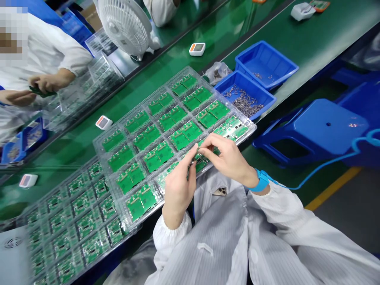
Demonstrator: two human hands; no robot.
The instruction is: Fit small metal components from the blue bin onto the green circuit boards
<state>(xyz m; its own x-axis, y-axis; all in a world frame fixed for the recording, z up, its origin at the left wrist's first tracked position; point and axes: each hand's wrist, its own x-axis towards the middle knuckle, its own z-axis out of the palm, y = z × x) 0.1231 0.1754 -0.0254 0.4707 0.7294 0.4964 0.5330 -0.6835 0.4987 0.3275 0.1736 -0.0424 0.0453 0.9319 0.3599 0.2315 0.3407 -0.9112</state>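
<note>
Small part (198,149) is pinched by R hand (225,156) above PCB tray (247,117); L hand (178,184) grip can't be told. Best kept low & steady, w/ PCBs (185,134) unpressed.

The left hand (179,184) and right hand (227,158) are close together over a tray (251,126) of green boards (186,134); beyond their fingers (213,138), rightward, sit blue bins (263,57).

At mid-frame I can't make out the tiny item (198,150) at the fingertips of the right hand (228,156); both hands partly hide the circuit board (203,161) beneath. The top edge crops the fan (128,29); the left edge, the white box (14,259).
</note>
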